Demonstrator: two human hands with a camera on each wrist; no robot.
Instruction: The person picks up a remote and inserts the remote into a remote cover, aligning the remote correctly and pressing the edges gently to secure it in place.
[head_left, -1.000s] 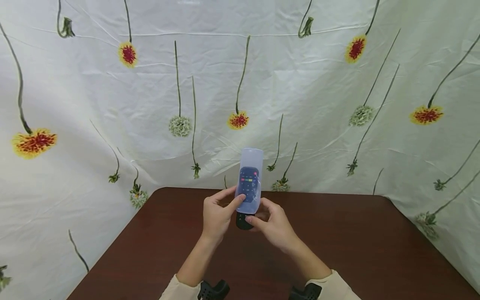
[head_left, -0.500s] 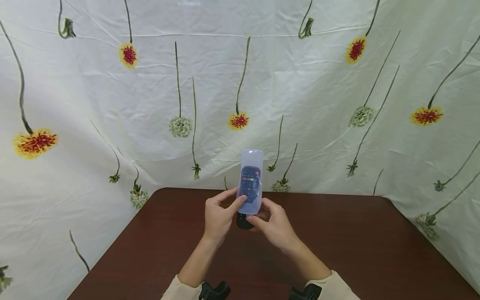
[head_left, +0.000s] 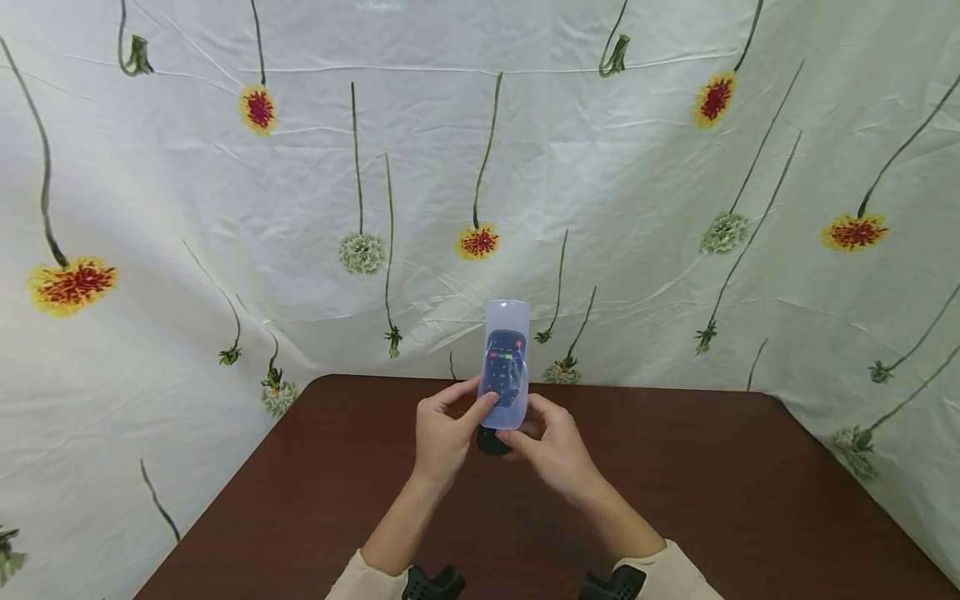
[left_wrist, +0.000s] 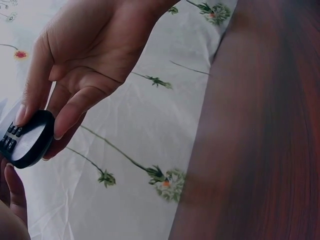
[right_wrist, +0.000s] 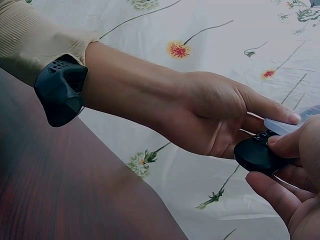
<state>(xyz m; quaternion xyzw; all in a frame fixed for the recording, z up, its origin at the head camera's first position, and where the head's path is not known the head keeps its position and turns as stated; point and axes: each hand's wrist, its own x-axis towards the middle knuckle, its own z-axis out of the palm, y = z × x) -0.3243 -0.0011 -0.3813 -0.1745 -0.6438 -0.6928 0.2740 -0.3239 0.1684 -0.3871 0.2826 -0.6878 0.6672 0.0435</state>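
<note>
A dark remote control (head_left: 493, 442) with small coloured buttons sits mostly inside a translucent plastic sleeve (head_left: 507, 315). Only its black lower end sticks out. The sleeve stands tilted up above the table, with its upper part extending past the remote. My left hand (head_left: 442, 437) grips the sleeve from the left, thumb on its front. From the right, my right hand (head_left: 553, 442) pinches the remote's exposed end near the sleeve's lower edge; in the left wrist view this hand (left_wrist: 95, 55) has its thumb over the buttons. The fingers behind the remote are partly hidden.
A dark reddish-brown table (head_left: 675, 467) lies beneath the hands. Behind it hangs a white cloth (head_left: 600, 167) printed with flowers. Black devices are strapped at both wrists, including the left wrist device (right_wrist: 62, 90).
The remote has slid slightly farther up into the sleeve, so less of its black end shows. Both hands have drifted slightly right, and the sleeve has shifted a little right and down.
</note>
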